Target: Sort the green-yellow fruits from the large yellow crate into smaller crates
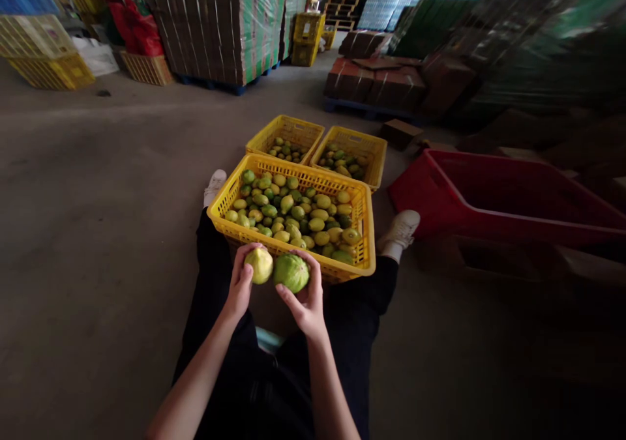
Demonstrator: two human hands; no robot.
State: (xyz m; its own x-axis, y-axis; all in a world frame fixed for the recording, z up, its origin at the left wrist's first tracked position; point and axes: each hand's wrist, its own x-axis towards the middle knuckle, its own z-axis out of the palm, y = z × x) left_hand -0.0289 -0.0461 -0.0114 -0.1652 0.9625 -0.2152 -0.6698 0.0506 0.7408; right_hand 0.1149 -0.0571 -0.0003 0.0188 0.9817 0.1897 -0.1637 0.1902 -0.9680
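Between my knees stands a yellow plastic crate with many yellow and green lemons in it. Just in front of its near edge, my left hand is closed around a yellow lemon. Close beside it, my right hand grips a larger green, ribbed lemon. The two fruits are held up side by side with a narrow gap between them. Part of each hand's fingers is hidden behind its fruit.
Two more yellow crates, a left one and a right one, hold fruit behind the near crate. A big red bin stands at right, by my shoe. Farther back are wrapped carton stacks and a small cardboard box.
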